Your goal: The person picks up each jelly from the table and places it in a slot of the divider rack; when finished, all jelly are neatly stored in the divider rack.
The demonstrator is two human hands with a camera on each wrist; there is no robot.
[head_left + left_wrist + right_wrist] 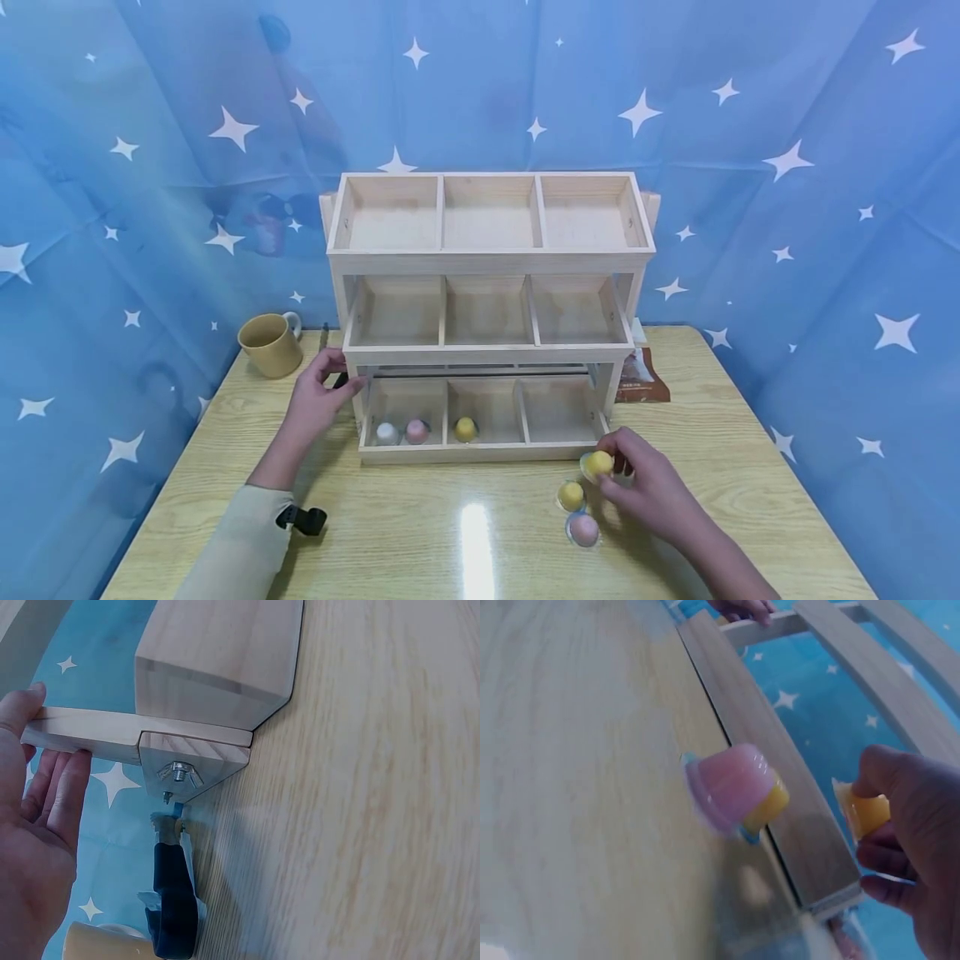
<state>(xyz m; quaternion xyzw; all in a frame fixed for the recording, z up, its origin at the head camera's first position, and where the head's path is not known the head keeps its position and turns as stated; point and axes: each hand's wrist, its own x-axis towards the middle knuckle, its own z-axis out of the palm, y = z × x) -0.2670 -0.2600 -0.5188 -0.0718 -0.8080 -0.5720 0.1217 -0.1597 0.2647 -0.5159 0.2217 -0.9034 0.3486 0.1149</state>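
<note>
A three-tier wooden shelf [491,357] with divided trays stands on the table. My left hand [318,398] holds its left side post [82,733], thumb on one face and fingers on the other. Between the thumb and fingers of my right hand [652,487] is a yellow jelly cup [598,463], just off the bottom tray's right front corner. Below it on the table are another yellow jelly cup [572,497] and a pink one [583,530]. In the bottom tray, a white cup [387,433] and a pink cup [416,431] sit in the left compartment, a yellow cup [466,429] in the middle one.
A tan mug [272,345] stands left of the shelf. Near it, behind my left hand, lies a black-handled object [174,900]. A brown packet [643,379] lies behind the shelf's right side. A blue star-patterned curtain [480,83] surrounds the table.
</note>
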